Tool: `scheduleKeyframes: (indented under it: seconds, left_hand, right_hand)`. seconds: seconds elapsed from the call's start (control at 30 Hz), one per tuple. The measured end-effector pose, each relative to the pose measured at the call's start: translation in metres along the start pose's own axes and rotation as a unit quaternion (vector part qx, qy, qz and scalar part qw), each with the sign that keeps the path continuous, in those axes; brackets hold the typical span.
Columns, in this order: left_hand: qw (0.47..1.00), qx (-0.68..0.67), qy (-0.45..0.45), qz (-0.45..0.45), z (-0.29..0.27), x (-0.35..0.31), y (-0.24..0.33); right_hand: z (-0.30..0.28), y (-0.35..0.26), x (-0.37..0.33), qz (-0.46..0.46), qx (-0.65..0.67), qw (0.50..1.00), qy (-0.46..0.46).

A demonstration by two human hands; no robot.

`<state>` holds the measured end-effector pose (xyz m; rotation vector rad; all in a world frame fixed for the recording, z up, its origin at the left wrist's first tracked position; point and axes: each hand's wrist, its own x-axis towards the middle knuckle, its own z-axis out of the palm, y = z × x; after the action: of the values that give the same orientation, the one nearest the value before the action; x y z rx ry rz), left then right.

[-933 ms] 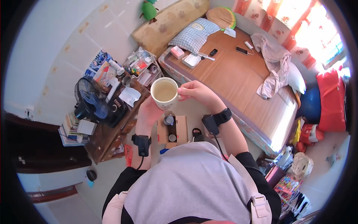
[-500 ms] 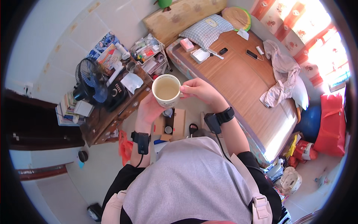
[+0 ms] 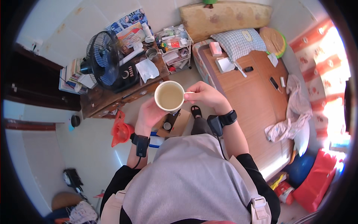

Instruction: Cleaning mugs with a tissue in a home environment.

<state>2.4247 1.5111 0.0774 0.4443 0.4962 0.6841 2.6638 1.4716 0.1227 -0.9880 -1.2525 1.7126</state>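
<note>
A cream-coloured mug (image 3: 169, 96) with pale yellowish liquid inside is held out in front of my chest, its opening facing up. My right hand (image 3: 208, 96) pinches the mug's handle at its right side. Against the mug's lower left side, my left hand (image 3: 148, 112) cups the body, its fingers mostly hidden behind the mug. Each wrist wears a black strap with a small box and a cable. Below the mug, partly hidden by it, an open cardboard box (image 3: 179, 121) on the floor has a pale round cup (image 3: 167, 126) in it.
A wooden desk (image 3: 100, 100) on the left carries a black fan (image 3: 105, 59), a glass (image 3: 151, 53), papers and books. Behind it stands a white rack (image 3: 175, 48). The bed (image 3: 246, 100) fills the right side. A red plastic bag (image 3: 122, 130) lies on the floor.
My body and view have turned leftward, so the desk and fan appear larger and the bed sits further right. Both hands keep hold of the mug; one sandalled foot shows more clearly below.
</note>
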Motion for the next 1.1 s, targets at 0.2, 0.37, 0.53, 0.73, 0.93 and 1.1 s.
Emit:
scheduleKeyframes:
  seconds: [0.2, 0.37, 0.53, 0.73, 0.93, 1.1]
  left_hand:
    - [0.990, -0.138, -0.038, 0.011, 0.040, 0.079, -0.004]
    - [0.984, -0.153, -0.091, -0.002, 0.050, 0.119, -0.001]
    - [0.996, -0.072, -0.019, 0.043, 0.065, 0.127, 0.008]
    - [0.986, -0.089, -0.076, 0.116, 0.031, 0.108, -0.005]
    - [0.956, -0.184, 0.036, 0.226, 0.001, 0.030, -0.029]
    - [0.915, -0.199, 0.171, 0.308, -0.035, -0.065, -0.084]
  right_hand:
    - [-0.092, -0.040, 0.031, 0.026, -0.037, 0.999, -0.029]
    - [-0.146, -0.068, 0.053, 0.038, -0.063, 0.994, -0.083]
    - [-0.158, -0.068, 0.079, 0.069, -0.100, 0.987, -0.110]
    - [-0.122, -0.081, 0.119, 0.130, -0.219, 0.943, -0.213]
    - [-0.056, -0.062, 0.178, 0.090, -0.262, 0.873, -0.403]
    - [-0.043, 0.023, 0.244, 0.105, -0.183, 0.918, -0.334]
